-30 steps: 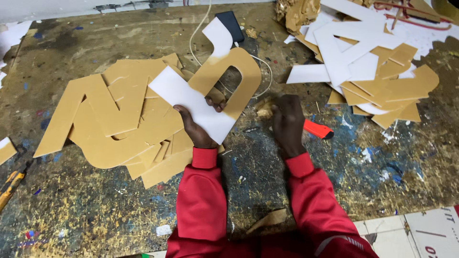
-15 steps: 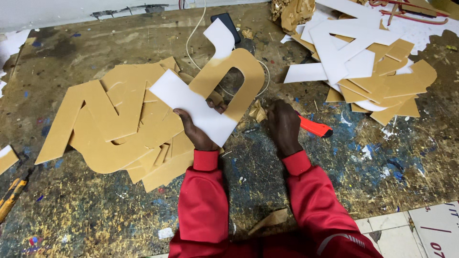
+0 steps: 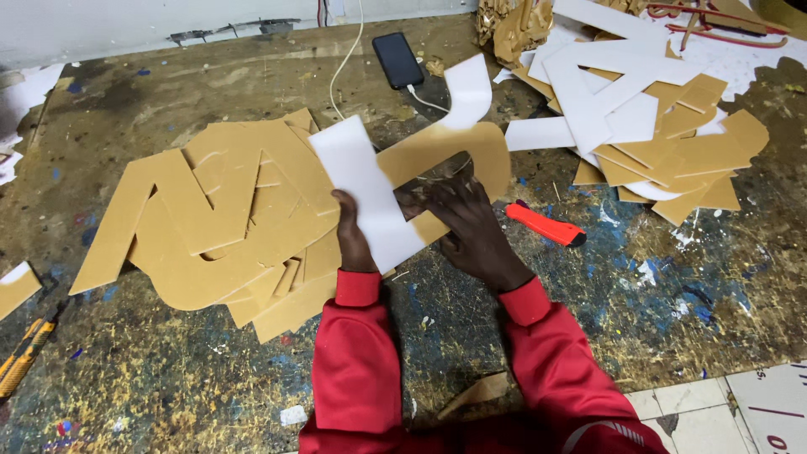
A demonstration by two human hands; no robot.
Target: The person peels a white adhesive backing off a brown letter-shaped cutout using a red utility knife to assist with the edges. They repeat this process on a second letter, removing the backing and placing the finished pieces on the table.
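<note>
The large cut-out letter (image 3: 420, 181), tan on one face with a white limb, lies on the paint-spattered workbench (image 3: 151, 370) just ahead of you, overlapping the right edge of the heap of tan cut-outs (image 3: 210, 219). Your left hand (image 3: 353, 240) is closed on the lower end of its white limb, fingers curled under the edge; your right hand (image 3: 471, 227) lies spread over the letter's inner opening, palm down, pressing rather than gripping. By the look of it you are at the sorting or lining-up stage, steadying this one piece against the heap. A sound next move would ask for a firm hold with the left hand while the right shifts to an outer edge, so the thin board does not bend. The orange utility knife (image 3: 545, 225) lies just right of your right hand, untouched; mind it as you move. Farther back are a dark phone (image 3: 398, 59) on a white cable and a second pile of white and tan pieces (image 3: 647, 118).
</note>
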